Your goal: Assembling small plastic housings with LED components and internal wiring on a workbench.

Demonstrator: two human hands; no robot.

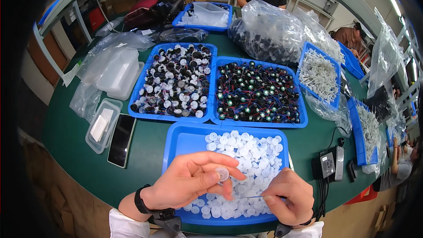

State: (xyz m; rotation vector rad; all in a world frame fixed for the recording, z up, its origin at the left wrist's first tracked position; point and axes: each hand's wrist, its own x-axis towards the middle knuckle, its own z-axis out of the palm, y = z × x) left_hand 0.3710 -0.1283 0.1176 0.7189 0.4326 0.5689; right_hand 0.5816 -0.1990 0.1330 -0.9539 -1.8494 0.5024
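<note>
Over the near blue tray (181, 137), my left hand (187, 180) pinches a round, translucent white plastic piece (223, 174) between thumb and fingers. My right hand (291, 196) is closed on a thin, pale rod-like tool (250, 197). That tool extends left, toward the fingers of my left hand; its exact kind is too small to tell. Many similar white plastic pieces (257, 156) are heaped in the tray beneath both hands.
Behind stand a blue tray of black-and-white wired parts (176, 79) and another of black parts with green tops (257, 92). A phone (122, 141) and clear box (103, 125) lie left. At right are a black power adapter (324, 166) and trays of white pieces (318, 75).
</note>
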